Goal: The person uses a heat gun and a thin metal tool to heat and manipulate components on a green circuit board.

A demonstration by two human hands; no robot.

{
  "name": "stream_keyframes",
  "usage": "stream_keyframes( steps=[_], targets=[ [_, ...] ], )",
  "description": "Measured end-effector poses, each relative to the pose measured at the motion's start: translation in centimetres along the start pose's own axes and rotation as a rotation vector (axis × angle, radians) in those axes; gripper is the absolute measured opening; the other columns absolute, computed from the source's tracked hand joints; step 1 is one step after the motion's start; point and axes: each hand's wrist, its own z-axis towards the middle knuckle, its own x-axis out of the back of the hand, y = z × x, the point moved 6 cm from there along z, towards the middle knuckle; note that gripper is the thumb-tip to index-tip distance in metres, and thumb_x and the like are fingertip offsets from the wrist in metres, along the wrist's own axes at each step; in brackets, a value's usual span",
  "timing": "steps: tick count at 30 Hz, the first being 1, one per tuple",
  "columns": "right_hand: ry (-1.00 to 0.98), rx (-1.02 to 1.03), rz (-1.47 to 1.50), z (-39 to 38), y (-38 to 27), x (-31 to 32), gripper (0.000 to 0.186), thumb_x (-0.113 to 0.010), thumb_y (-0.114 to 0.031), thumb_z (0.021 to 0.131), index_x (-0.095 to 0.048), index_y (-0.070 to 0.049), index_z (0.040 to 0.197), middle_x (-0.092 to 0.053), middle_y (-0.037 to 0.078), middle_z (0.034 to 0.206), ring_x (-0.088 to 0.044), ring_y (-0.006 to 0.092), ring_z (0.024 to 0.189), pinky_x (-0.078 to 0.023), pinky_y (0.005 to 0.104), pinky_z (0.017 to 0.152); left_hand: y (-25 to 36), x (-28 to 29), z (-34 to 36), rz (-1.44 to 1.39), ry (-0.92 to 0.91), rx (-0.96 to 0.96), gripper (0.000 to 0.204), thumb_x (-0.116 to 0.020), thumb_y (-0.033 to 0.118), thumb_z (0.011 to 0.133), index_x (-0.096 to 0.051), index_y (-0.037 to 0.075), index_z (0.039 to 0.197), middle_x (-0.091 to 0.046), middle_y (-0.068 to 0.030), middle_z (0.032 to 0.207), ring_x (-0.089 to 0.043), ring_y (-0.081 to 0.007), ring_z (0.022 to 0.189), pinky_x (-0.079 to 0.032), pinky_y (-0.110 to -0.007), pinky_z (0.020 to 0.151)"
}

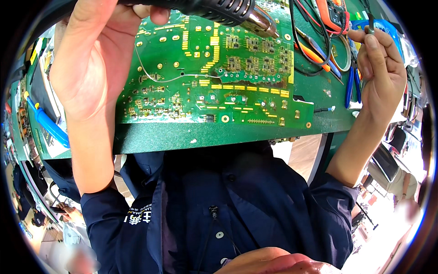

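My left hand [93,59] is raised at the upper left, fingers closed round a black hot-air gun [213,10]; its metal nozzle [261,25] points at the upper right part of a large green circuit board [248,105]. The board lies on the bench with gold pads, small components and a thin pale wire [173,78] across it. To the right of the board, my right hand [378,68] pinches a slender dark tool [370,25] with a metal part between thumb and fingers; its far end is too small to make out.
A green bench mat [169,137] runs to the front edge. Right of the board lie an orange multimeter [333,13], cables, tweezers and blue-handled pliers [349,86]. A blue-handled tool [48,121] lies at left. Other people show at the far left and right edges.
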Motion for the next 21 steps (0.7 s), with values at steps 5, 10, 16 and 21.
stream_keyframes(
  steps=[5, 10, 16, 21],
  targets=[
    [-0.069, 0.031, -0.028, -0.2, -1.6, -3.0, 0.032, -0.05, -0.015, 0.106, -0.063, 0.009, 0.122, -0.072, 0.022, 0.111, -0.034, 0.0029, 0.059, -0.032, 0.0165, 0.056, 0.1, 0.1, -0.1, 0.009, -0.001, 0.007, 0.046, -0.044, 0.042, 0.106, -0.047, 0.004, 0.132, -0.065, -0.0205, 0.122, -0.061, -0.0319, 0.122, -0.061, -0.024, 0.07],
    [-0.091, 0.038, -0.159, -0.3, -0.9, -2.4, 0.032, -0.052, -0.018, 0.106, -0.066, 0.007, 0.119, -0.074, 0.016, 0.104, -0.034, 0.0018, 0.059, -0.031, 0.0159, 0.055, 0.3, 0.1, -0.1, 0.015, -0.004, 0.01, 0.045, -0.043, 0.041, 0.106, -0.047, 0.004, 0.132, -0.065, -0.0206, 0.122, -0.061, -0.0319, 0.122, -0.061, -0.024, 0.07],
    [-0.102, 0.062, -0.137, -0.9, -1.4, -3.5, 0.025, -0.062, -0.017, 0.102, -0.069, 0.005, 0.112, -0.074, 0.009, 0.092, -0.036, 0.0009, 0.056, -0.029, 0.0165, 0.053, 0.5, 0.1, -0.2, 0.032, -0.009, 0.009, 0.045, -0.042, 0.041, 0.107, -0.046, 0.004, 0.132, -0.065, -0.0207, 0.123, -0.06, -0.0319, 0.123, -0.061, -0.024, 0.07],
    [-0.029, 0.068, -0.224, -0.9, -1.7, -3.3, 0.027, -0.059, -0.017, 0.103, -0.067, 0.005, 0.118, -0.073, 0.01, 0.099, -0.041, 0.0025, 0.06, -0.032, 0.0169, 0.056, 0.8, -0.3, -0.2, 0.072, -0.009, -0.003, 0.044, -0.041, 0.04, 0.107, -0.046, 0.004, 0.133, -0.065, -0.0208, 0.123, -0.06, -0.0319, 0.123, -0.061, -0.024, 0.07]
  ],
)
